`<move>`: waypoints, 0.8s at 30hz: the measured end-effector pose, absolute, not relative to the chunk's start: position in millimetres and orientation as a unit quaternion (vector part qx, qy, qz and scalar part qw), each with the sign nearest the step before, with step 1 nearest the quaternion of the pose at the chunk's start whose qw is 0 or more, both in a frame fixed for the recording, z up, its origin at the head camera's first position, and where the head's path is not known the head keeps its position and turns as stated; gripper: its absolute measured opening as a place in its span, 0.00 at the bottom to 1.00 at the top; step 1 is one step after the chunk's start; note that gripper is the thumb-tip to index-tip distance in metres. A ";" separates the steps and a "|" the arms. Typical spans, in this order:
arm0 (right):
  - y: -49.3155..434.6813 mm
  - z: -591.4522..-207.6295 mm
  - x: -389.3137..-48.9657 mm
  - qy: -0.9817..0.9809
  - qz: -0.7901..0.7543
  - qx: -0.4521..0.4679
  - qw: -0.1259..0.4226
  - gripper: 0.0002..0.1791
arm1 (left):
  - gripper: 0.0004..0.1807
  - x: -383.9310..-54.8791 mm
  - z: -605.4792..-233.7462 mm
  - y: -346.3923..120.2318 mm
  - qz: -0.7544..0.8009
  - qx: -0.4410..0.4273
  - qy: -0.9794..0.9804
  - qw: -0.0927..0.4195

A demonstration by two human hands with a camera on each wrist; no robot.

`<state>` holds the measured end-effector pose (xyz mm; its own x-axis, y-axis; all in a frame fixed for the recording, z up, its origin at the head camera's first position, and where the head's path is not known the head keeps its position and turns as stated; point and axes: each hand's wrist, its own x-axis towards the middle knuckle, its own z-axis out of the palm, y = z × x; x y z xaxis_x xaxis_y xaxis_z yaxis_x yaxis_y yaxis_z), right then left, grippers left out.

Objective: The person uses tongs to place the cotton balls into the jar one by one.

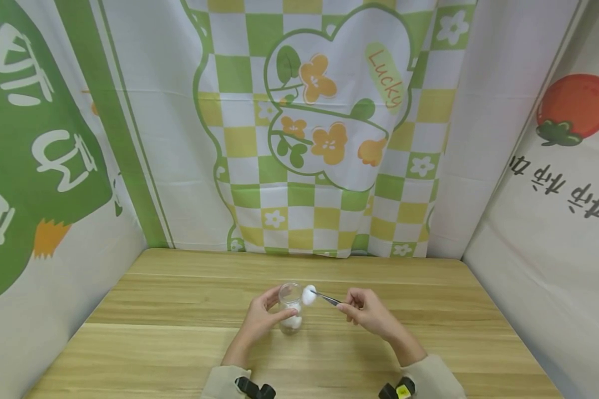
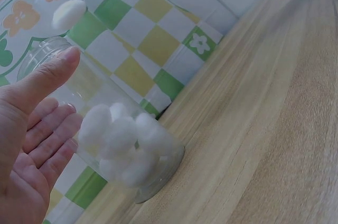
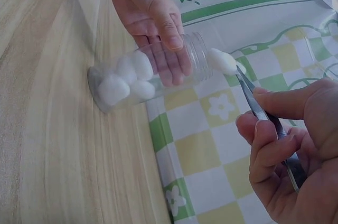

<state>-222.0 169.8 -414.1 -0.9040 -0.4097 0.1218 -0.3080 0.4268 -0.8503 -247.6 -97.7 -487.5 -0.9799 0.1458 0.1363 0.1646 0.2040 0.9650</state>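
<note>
A clear jar (image 1: 290,310) stands upright on the table with several white cotton balls (image 2: 124,139) heaped in its lower part. My left hand (image 1: 262,317) holds the jar around its upper body, thumb on the near side and fingers behind. Between thumb and fingers, my right hand (image 1: 366,311) pinches metal tweezers (image 3: 266,118). One cotton ball (image 1: 309,295) sits in the tweezers' tips, just right of the jar's open mouth in the head view. The right wrist view shows that cotton ball (image 3: 222,61) close by the jar's rim.
The wooden table (image 1: 179,299) extends to both sides and ends at a patterned cloth (image 1: 299,221) hanging at the back. Printed cloth walls (image 1: 544,249) stand at left and right. No lid shows in these views.
</note>
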 end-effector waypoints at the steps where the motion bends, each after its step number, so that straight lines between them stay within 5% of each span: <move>1: 169.5 -414.2 -222.4 0.844 -0.490 -0.212 0.051 0.13 | 0.37 -247.8 -487.4 -97.7 -0.623 -0.099 -0.776 0.007; 24: 154.8 -409.0 -228.8 0.844 -0.491 -0.213 0.036 0.13 | 0.38 -248.3 -487.2 -97.9 -0.619 -0.105 -0.779 0.008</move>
<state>-228.8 154.8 -409.0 -0.9064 -0.3956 0.1481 -0.3245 0.4278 -0.8436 -248.3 -97.9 -487.2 -0.9778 0.1539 0.1420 0.1731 0.2125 0.9617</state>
